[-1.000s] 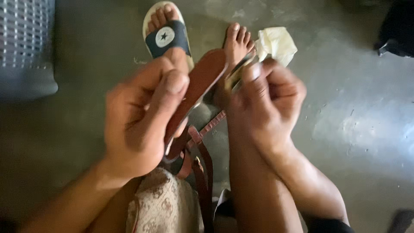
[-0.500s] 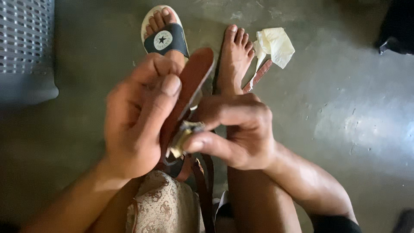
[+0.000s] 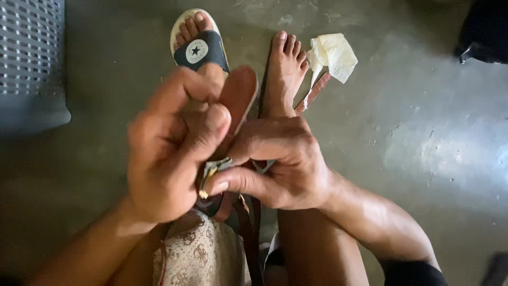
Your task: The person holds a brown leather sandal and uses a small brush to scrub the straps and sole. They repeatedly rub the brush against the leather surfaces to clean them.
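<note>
A: Above the lap, left hand [image 3: 172, 153] clamps the brown sandal [image 3: 238, 95], sole up.
B: Right hand [image 3: 280, 161]?
A: Fingers pinched on a small tube [image 3: 209, 172], touching the sandal's heel.

Left hand [image 3: 172, 148]: raised before the knees, fingers curled inward, thumb pressed across them, forearm entering from lower left. Right hand [image 3: 278, 161]: knuckles up, thumb extended leftward (nail visible), fingers pinched; forearm angled from lower right.
</note>
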